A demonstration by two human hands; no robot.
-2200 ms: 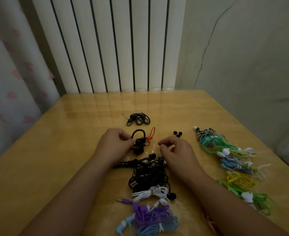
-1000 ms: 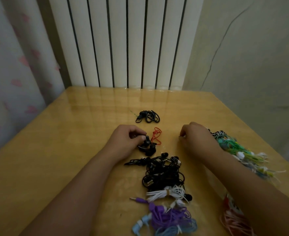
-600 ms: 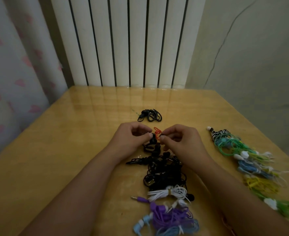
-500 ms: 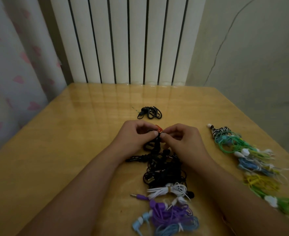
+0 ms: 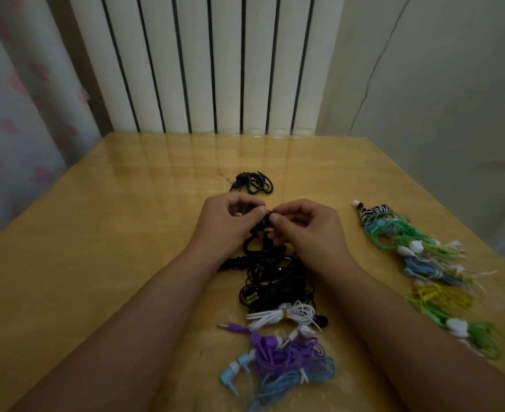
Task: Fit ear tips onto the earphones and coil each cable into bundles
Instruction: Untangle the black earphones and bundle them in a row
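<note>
Hands meet over the middle of the worktop (image 5: 96, 263), fingertip to fingertip. The left hand (image 5: 227, 224) has its fingers curled and pinches a black earphone (image 5: 260, 233) whose ear hook hangs just below the fingers. The right hand (image 5: 307, 227) pinches the same earphone from the right with thumb and forefinger; whether a tip sits between those fingers cannot be told, as the spot is small and dark. A bit of orange cable (image 5: 270, 231) shows between the two hands.

Just near of the hands lies a tangled black pile (image 5: 278, 281) of earphones, and nearer still a white bundle (image 5: 281, 318), then a purple bundle (image 5: 284, 352) with a blue bundle (image 5: 290, 379) touching it at the near edge. Far of the hands, apart from everything else, rests a coiled black bundle (image 5: 254, 182). Along the right side runs a row (image 5: 418, 257) of coiled cables, striped black-and-white at the far end, then green, blue, yellow and green again. A white radiator (image 5: 203, 63) stands behind the worktop, a curtain (image 5: 16, 114) at far left.
</note>
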